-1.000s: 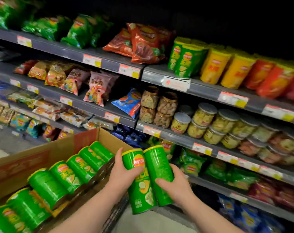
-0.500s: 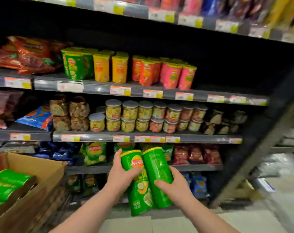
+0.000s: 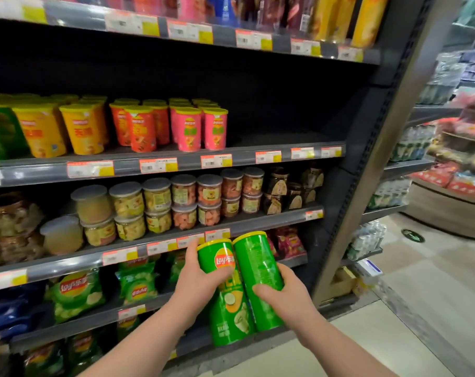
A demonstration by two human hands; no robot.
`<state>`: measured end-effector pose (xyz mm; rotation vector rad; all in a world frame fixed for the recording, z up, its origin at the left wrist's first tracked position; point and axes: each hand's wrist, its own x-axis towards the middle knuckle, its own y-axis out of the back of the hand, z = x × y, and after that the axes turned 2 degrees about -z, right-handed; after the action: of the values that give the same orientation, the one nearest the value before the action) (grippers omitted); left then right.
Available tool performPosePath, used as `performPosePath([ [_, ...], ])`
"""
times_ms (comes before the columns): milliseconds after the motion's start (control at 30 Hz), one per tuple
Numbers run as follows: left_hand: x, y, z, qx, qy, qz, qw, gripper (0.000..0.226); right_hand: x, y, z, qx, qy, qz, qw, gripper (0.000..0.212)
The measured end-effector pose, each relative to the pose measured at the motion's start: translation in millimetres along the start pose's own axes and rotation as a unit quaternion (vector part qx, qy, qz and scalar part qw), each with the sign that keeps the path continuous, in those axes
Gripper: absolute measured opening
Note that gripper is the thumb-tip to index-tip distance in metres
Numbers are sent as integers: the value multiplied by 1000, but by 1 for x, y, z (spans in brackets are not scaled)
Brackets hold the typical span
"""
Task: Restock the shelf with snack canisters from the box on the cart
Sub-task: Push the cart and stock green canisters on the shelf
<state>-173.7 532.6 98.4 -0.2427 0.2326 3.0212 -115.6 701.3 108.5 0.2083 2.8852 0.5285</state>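
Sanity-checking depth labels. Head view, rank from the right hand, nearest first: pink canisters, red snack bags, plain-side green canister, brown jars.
1. The plain-side green canister: gripped in the right hand.
2. The red snack bags: just behind and above the hand.
3. The brown jars: higher, at the right end of their row.
4. The pink canisters: higher again, further left.

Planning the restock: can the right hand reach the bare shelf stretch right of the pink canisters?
Probably yes: the right hand grips its green canister below, and that shelf stretch stands open in front.
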Motion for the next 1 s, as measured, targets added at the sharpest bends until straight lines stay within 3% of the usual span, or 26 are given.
performPosePath([
  [367, 122, -78, 66, 0, -63, -93, 994, 95, 105, 81, -27, 30, 9, 99, 995, 36],
  [500, 167, -79, 91, -6, -94, -100, 990, 102, 153, 92, -43, 35, 18, 102, 994, 30],
  [667, 205, -74, 108, -34, -113, -105, 987, 108, 198, 97, -61, 58, 27, 105, 992, 39],
  [1000, 239, -45, 141, -76, -156, -75, 982, 92, 284, 111, -123, 73, 108, 93, 987, 41],
])
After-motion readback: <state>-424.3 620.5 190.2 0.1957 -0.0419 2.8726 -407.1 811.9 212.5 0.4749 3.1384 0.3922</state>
